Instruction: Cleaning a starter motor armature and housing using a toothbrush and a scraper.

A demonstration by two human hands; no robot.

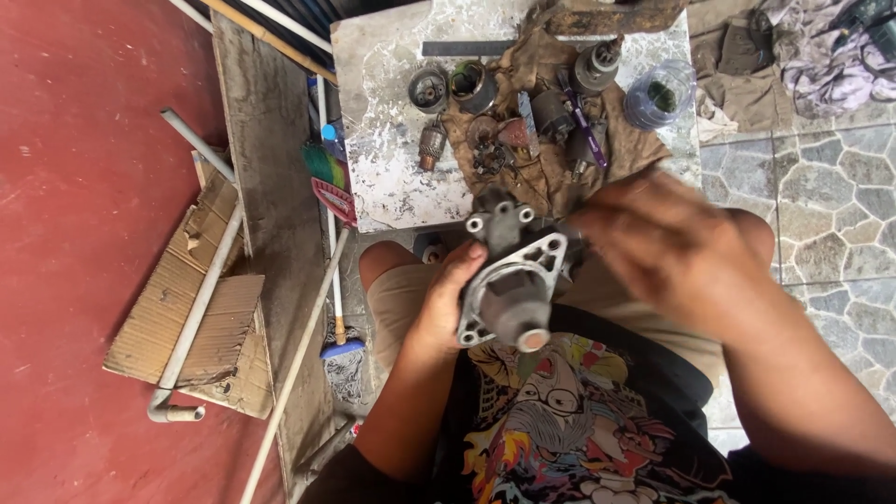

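Observation:
My left hand (446, 301) grips a grey cast-metal starter motor housing (513, 271) over my lap, its round nose pointing toward me. My right hand (674, 245) is blurred and hovers just right of the housing, fingers near its upper edge; whether it touches the housing or holds anything I cannot tell. On the low stone slab (383, 140) beyond lie loose motor parts on a brown rag (541, 149): an armature (432, 145), round metal caps (428, 89), a cylindrical part (595, 65).
A clear plastic container (659, 93) sits at the slab's right. Crumpled cloth (821, 56) lies on the stone-tiled floor. On the left are cardboard (201, 308), a white pipe (196, 308), a broom (336, 271) and a wooden plank (271, 149) beside a red floor.

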